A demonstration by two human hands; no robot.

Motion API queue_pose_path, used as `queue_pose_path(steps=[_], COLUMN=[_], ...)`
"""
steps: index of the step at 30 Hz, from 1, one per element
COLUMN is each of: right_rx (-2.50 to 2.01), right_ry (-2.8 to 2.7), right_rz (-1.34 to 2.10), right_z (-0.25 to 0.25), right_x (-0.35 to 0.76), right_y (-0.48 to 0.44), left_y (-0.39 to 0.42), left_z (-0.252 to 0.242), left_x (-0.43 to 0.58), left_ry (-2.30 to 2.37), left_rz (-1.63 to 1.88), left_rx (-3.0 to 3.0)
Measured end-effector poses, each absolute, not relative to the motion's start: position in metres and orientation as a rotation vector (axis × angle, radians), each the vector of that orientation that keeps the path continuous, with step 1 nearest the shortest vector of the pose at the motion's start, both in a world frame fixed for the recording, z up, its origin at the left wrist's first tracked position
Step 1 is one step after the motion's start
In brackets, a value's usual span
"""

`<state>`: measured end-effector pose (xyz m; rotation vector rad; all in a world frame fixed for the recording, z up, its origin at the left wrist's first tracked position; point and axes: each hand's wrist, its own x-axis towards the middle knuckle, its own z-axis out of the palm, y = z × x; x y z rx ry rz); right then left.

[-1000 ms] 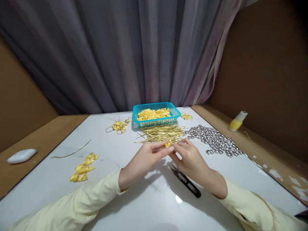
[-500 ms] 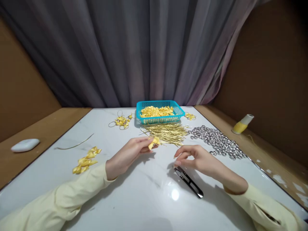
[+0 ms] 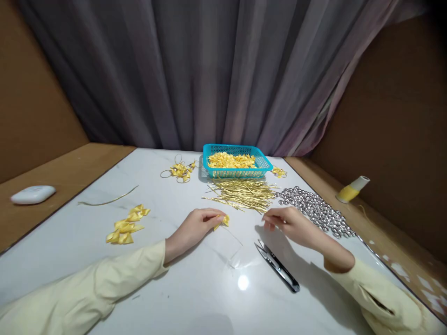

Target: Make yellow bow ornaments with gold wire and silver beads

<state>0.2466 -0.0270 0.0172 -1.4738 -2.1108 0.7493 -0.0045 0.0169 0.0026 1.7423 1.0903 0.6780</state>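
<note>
Your left hand (image 3: pixel 193 231) is pinching a yellow satin-like bow (image 3: pixel 225 220), right hand (image 3: pixel 296 226) curling, grip unclear; gaping black metal snips (image 3: pixel 280 268) at four o'clock are risking snagging pale thread (image 3: pixel 233 235).

Basket (image 3: pixel 237 174) near table's (image 3: pixel 195 288) far edge, bows (image 3: pixel 230 161) in it; curtain (image 3: pixel 213 79) behind. Wire pile (image 3: pixel 246 194) directly before basket; beads (image 3: pixel 316 209) right of pile. Snips (image 3: pixel 282 266) before right hand (image 3: pixel 296 226). 1 bow (image 3: pixel 224 221) in left hand (image 3: pixel 195 231); loose bows (image 3: pixel 126 226) farther left, 1 separate wire (image 3: pixel 111 201) behind them. Spool (image 3: pixel 351 190) off table's right edge.
</note>
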Motion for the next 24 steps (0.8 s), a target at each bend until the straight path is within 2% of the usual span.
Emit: queue_pose_path(steps=[7, 14, 24], right_rx=[-1.545, -1.563, -1.488], right_ry=[-2.071, -2.043, -2.026], right_rz=[0.358, 0.337, 0.213], right_z=[-0.003, -0.028, -0.010], right_x=[0.253, 0.235, 0.249], right_y=[0.023, 0.042, 0.032], left_y=[0.021, 0.018, 0.015], left_z=[-0.008, -0.007, -0.003], left_x=[-0.010, -0.007, -0.010], left_ry=[1.052, 1.132, 1.085], left_rz=[0.760, 0.939, 1.104], left_rx=[1.884, 1.944, 1.787])
